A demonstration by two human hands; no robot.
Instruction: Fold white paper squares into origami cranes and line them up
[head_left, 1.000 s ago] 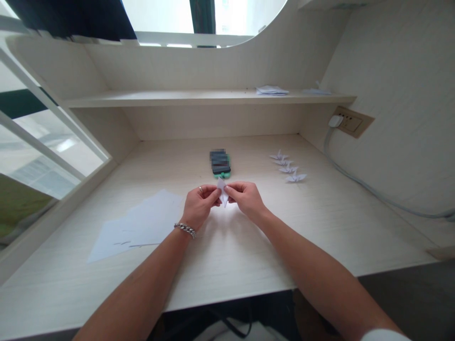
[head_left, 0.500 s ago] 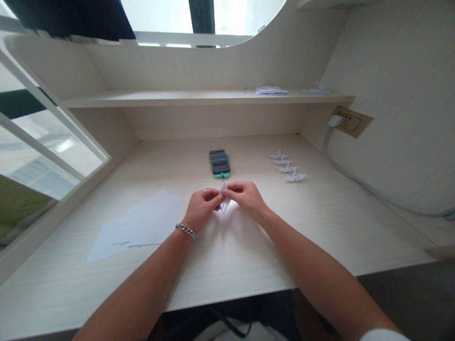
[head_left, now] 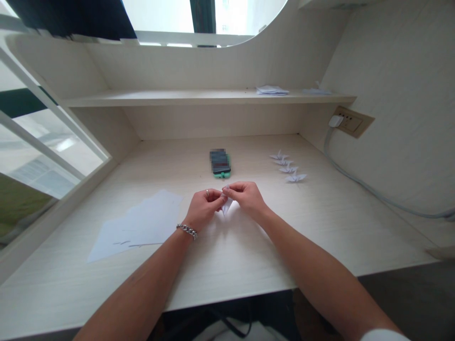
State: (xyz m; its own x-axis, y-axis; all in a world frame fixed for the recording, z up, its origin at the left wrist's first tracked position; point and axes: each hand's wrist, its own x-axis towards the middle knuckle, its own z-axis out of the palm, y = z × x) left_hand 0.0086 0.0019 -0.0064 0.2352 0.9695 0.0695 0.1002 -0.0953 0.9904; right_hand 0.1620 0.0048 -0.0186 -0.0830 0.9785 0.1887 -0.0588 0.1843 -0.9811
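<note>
A small piece of folded white paper (head_left: 226, 206) is pinched between my two hands above the desk, its pointed lower end facing me. My left hand (head_left: 204, 207), with a ring and a chain bracelet, grips its left side between thumb and fingers. From the right, my right hand (head_left: 248, 196) pinches the upper part, its fingertips almost meeting the left thumb. The fingers cover much of the paper. Several folded paper cranes (head_left: 295, 178) stand in a row to the right, beyond my right hand.
White paper sheets (head_left: 142, 222) lie to the left on the desk (head_left: 227, 274). A phone (head_left: 220, 163) with a green edge is just beyond my hands. Folded papers (head_left: 272, 90) rest on the shelf (head_left: 177, 98). A grey cable (head_left: 369, 192) runs from the wall socket (head_left: 353, 122).
The folded paper has tilted slightly, and its lower tip has shifted a little. Both hands keep their pinch, with small finger movements around the upper part.
</note>
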